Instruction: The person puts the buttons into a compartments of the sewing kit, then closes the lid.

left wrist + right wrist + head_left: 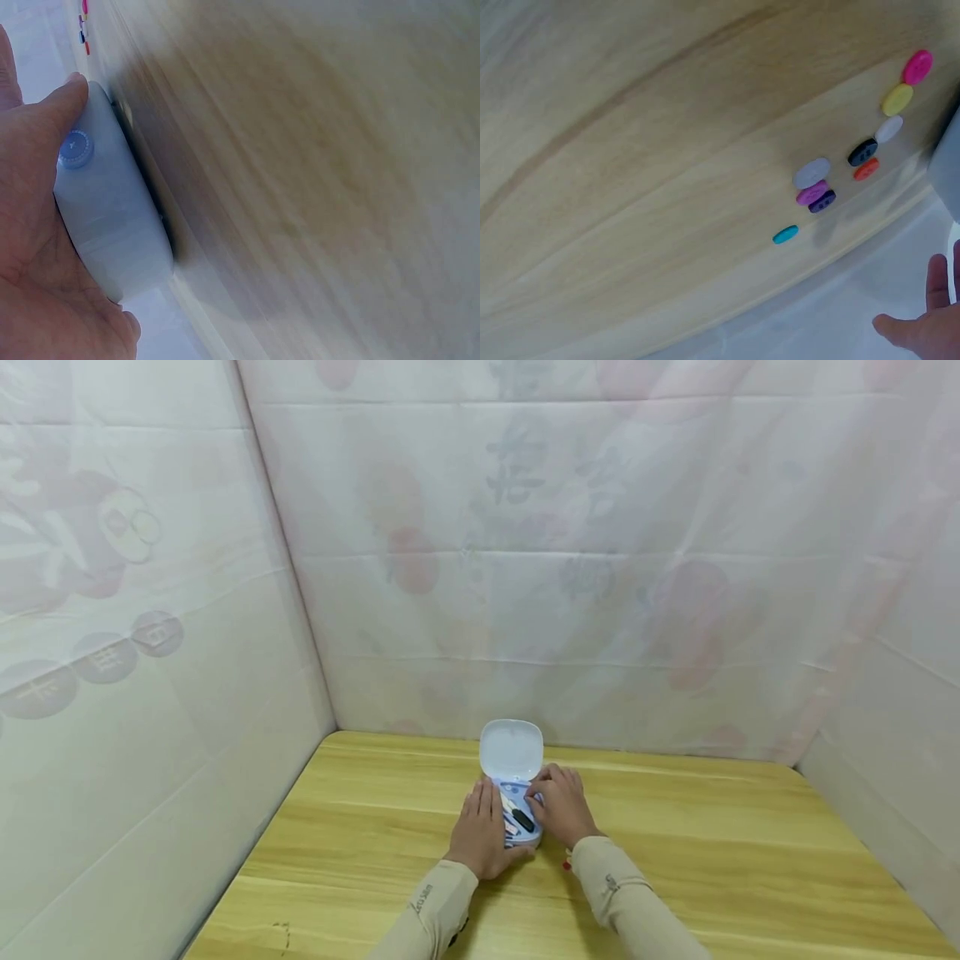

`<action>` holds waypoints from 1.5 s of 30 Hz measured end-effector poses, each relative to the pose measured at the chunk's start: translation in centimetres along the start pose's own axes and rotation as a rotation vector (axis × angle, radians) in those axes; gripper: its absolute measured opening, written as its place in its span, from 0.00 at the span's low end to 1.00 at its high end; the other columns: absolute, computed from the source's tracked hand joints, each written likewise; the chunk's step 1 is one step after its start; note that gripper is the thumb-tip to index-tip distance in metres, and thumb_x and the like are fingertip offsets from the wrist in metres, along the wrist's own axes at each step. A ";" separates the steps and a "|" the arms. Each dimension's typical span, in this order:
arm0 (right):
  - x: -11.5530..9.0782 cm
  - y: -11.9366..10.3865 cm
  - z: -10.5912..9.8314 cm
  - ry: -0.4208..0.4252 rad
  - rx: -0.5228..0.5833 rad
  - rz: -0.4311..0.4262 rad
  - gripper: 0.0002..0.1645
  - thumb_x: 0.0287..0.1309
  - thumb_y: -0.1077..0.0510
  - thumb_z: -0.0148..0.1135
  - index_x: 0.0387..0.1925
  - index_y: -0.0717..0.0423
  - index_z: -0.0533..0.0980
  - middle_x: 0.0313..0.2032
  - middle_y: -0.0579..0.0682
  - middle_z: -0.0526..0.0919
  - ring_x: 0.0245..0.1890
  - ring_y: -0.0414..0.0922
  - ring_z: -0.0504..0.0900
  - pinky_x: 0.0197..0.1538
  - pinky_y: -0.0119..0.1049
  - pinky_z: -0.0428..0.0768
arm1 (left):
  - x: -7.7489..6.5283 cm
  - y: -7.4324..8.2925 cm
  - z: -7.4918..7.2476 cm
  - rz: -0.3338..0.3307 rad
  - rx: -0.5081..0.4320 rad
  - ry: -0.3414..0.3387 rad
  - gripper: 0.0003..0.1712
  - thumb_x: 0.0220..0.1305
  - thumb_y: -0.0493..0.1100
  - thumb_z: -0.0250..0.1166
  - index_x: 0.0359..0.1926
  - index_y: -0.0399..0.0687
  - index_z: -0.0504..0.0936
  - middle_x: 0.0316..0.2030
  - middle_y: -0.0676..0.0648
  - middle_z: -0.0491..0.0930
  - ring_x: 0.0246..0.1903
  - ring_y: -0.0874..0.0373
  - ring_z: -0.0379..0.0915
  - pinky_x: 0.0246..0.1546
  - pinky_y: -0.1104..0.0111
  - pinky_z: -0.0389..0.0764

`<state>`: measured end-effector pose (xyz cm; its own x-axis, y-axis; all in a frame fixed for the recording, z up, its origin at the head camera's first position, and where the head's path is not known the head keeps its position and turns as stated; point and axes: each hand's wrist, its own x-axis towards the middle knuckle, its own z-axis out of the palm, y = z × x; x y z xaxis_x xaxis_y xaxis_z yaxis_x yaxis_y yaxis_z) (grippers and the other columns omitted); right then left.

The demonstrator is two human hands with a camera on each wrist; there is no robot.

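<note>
A small pale-blue case [534, 840] stands on the table with its whitish lid [512, 750] raised at the back. Inside lies a slim tool with a black end [522, 819], beside small white pieces. My left hand [480, 833] grips the case, fingers along its left side and thumb across the front. In the left wrist view that thumb lies near a round blue snap [76, 148] on the case wall. My right hand [562, 806] reaches over the right rim, its bent thumb and index fingertips close together; I cannot tell whether they hold anything.
Several coloured buttons lie to the right of the case under my right wrist, among them a pink button [918, 67], a yellow button [897, 99] and a turquoise button [785, 234]. The wooden table [712, 860] meets printed cloth walls [465, 610] behind and at both sides.
</note>
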<state>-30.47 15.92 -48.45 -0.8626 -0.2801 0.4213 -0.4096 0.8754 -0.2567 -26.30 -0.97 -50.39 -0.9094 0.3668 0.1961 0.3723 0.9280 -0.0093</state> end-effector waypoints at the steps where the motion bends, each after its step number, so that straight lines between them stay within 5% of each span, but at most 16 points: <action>1: 0.0 0.0 0.0 0.003 0.004 -0.003 0.04 0.53 0.60 0.77 0.26 0.54 0.87 0.38 0.50 0.78 0.42 0.51 0.74 0.51 0.49 0.69 | 0.0 0.0 0.0 -0.003 0.000 -0.003 0.65 0.58 0.81 0.56 0.74 0.29 0.59 0.74 0.33 0.59 0.74 0.41 0.55 0.73 0.56 0.60; 26: -0.4 0.5 0.0 0.038 0.077 0.012 0.03 0.53 0.61 0.76 0.31 0.57 0.89 0.37 0.49 0.78 0.41 0.48 0.75 0.52 0.49 0.71 | -0.1 0.1 -0.1 0.000 -0.014 0.011 0.66 0.58 0.80 0.57 0.74 0.28 0.59 0.73 0.32 0.60 0.73 0.40 0.56 0.73 0.56 0.61; 37: -1.3 2.6 -1.1 0.048 0.168 0.083 0.11 0.63 0.58 0.70 0.43 0.61 0.86 0.44 0.55 0.81 0.46 0.55 0.78 0.55 0.57 0.73 | -0.2 0.2 -0.8 -0.021 -0.023 -0.036 0.66 0.58 0.80 0.57 0.75 0.30 0.58 0.74 0.33 0.58 0.74 0.41 0.54 0.73 0.57 0.60; 45: -2.2 4.5 -1.7 0.009 0.124 0.078 0.12 0.61 0.58 0.71 0.43 0.62 0.85 0.44 0.55 0.81 0.47 0.57 0.78 0.56 0.57 0.74 | 0.0 0.0 -0.4 -0.017 -0.039 -0.013 0.65 0.58 0.80 0.58 0.74 0.29 0.58 0.74 0.32 0.58 0.74 0.41 0.54 0.73 0.56 0.61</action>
<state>-29.93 21.09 -49.04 -0.8906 -0.2091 0.4039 -0.3756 0.8389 -0.3940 -26.23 -1.01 -49.98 -0.9178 0.3523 0.1831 0.3637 0.9310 0.0317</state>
